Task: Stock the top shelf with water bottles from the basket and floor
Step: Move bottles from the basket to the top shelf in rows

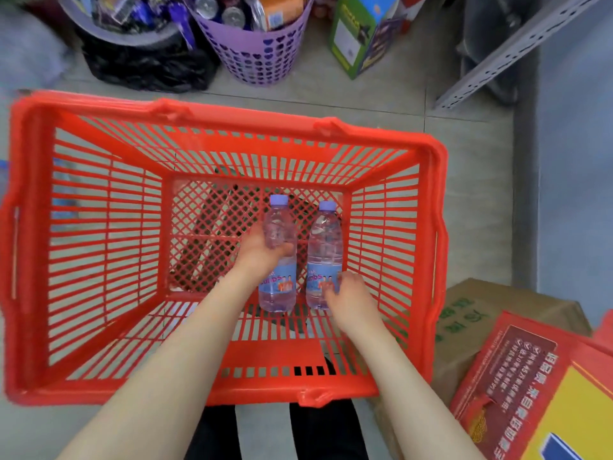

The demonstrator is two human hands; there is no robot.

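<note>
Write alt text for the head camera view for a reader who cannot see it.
Both of a person's hands reach into a red basket on the floor: the left hand wraps one water bottle, and the right hand touches a second bottle beside it. Both bottles have purple caps. A purple basket and cardboard boxes stand around it.

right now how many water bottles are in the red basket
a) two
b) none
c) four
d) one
a) two: one bottle is wrapped by the left hand, a second bottle is touched by the right hand, and the rest of the red basket shows no others.
</note>
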